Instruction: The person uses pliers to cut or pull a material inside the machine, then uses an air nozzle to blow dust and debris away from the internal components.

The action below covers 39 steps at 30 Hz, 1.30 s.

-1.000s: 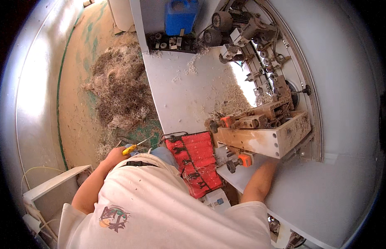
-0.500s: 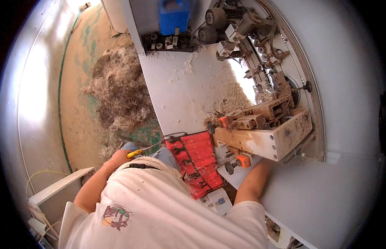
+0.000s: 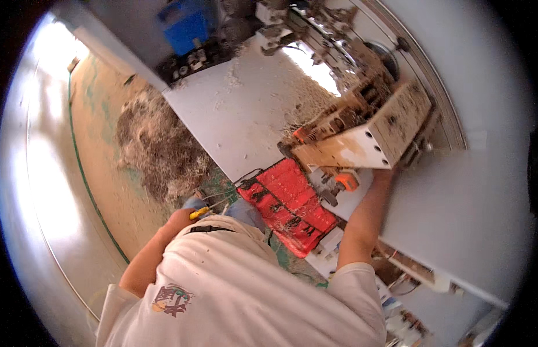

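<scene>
My left hand (image 3: 180, 220) is closed round the yellow handle of a screwdriver (image 3: 199, 213), down by my waist. Its thin metal shaft points right, toward a red tool pouch (image 3: 289, 199) spread out in front of me. My right arm reaches forward to a dusty beige machine housing (image 3: 335, 149) with round holes in its end. The right hand (image 3: 386, 174) is at the lower edge of that housing, its fingers hidden there. An orange counter with a black knob (image 3: 345, 181) sits just left of my right forearm.
A large heap of shavings (image 3: 159, 141) lies on the floor at the left. Sawdust covers the white panel (image 3: 214, 104) ahead, with a blue canister (image 3: 185, 29) beyond it. Dusty machine parts (image 3: 338, 34) stand at the far right. A grey cover (image 3: 454, 214) spans the right side.
The view has turned, swinging the machine up and to the left. My right forearm has reached further forward along the housing. The left hand still holds the screwdriver.
</scene>
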### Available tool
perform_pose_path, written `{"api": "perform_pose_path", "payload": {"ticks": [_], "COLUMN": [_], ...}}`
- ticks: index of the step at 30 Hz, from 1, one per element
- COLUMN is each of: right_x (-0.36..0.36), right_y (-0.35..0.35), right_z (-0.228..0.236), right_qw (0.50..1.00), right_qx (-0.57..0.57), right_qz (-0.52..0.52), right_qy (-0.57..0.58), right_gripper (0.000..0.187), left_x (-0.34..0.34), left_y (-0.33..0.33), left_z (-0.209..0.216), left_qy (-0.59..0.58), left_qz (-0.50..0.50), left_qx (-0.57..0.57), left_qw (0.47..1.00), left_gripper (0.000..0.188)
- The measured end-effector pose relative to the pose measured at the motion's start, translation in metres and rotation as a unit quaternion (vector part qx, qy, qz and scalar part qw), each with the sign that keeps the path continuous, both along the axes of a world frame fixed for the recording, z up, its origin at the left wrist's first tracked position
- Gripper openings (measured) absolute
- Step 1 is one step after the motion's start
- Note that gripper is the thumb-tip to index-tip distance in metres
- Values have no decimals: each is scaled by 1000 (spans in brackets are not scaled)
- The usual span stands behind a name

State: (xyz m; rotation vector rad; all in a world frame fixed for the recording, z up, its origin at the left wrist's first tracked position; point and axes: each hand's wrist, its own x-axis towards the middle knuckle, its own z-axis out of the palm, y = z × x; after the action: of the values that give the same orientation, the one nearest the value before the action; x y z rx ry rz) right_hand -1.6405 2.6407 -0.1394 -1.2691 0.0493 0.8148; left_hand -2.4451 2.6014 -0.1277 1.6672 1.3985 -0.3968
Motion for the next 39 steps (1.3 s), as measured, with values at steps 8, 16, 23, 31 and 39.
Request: {"api": "perform_pose_path", "payload": {"ticks": [8, 16, 23, 31, 39], "right_x": [-256, -592, -719, -480, -204], "right_y": [-88, 56, 189, 265, 330], "right_z": [-59, -52, 29, -2, 47], "right_qw": [1000, 910, 851, 811, 869], "right_qx": [3, -26, -102, -385, -417], "right_qz": [7, 260, 506, 309, -43], "right_qy": [17, 321, -97, -315, -263], "right_gripper": [28, 22, 68, 87, 64], "left_x": [-23, -132, -213, -214, -190], "left_y": [43, 50, 26, 42, 33], "left_z": [7, -15, -53, -41, -69], "left_qy": [-15, -58, -73, -31, 39], "left_qz": [3, 109, 156, 288, 361], "left_qx": [26, 22, 1, -5, -58], "left_qw": [1000, 992, 985, 957, 930], "left_gripper": [40, 40, 42, 30, 36]}}
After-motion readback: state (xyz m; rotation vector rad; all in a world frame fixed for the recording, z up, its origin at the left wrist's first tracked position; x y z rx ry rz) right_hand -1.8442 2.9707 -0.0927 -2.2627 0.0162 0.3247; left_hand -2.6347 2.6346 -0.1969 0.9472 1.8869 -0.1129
